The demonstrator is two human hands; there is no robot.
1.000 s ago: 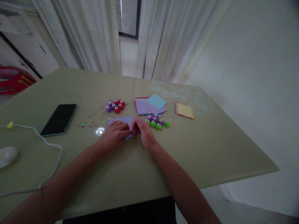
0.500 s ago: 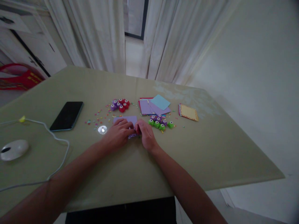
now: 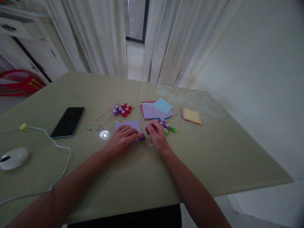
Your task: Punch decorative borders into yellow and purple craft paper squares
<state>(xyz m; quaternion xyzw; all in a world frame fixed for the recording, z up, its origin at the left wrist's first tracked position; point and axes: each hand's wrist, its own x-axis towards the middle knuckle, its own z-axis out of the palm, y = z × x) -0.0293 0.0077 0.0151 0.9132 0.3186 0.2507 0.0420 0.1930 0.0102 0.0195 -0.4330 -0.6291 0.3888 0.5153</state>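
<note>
My left hand point(image 3: 122, 137) rests over a purple card point(image 3: 131, 124), gripping it at its near side with the thumb stretched along the right edge. Under that thumb sits a small dark purple piece point(image 3: 142, 137), mostly covered. My right hand point(image 3: 155, 131) is raised just right of the card, fingers curled together; whatever they hold, if anything, is hidden. Beside and behind it are what look like small craft punches with white round tops, purple point(image 3: 167, 126) and green point(image 3: 173, 128), partly blocked by the hand. Red and purple punches point(image 3: 124, 110) cluster behind the card.
Coloured confetti point(image 3: 99, 122) lies scattered around a clear shiny disc point(image 3: 104, 135). Coloured cards point(image 3: 162, 106) and pattern-edged cards point(image 3: 192, 115) lie further back. At the left are a dark tablet point(image 3: 68, 122), a white mouse point(image 3: 14, 158) and a white cable point(image 3: 63, 148).
My right hand has moved right, away from the left hand and the card, and now covers some green punches. The left hand stays on the card. The view has tilted slightly.
</note>
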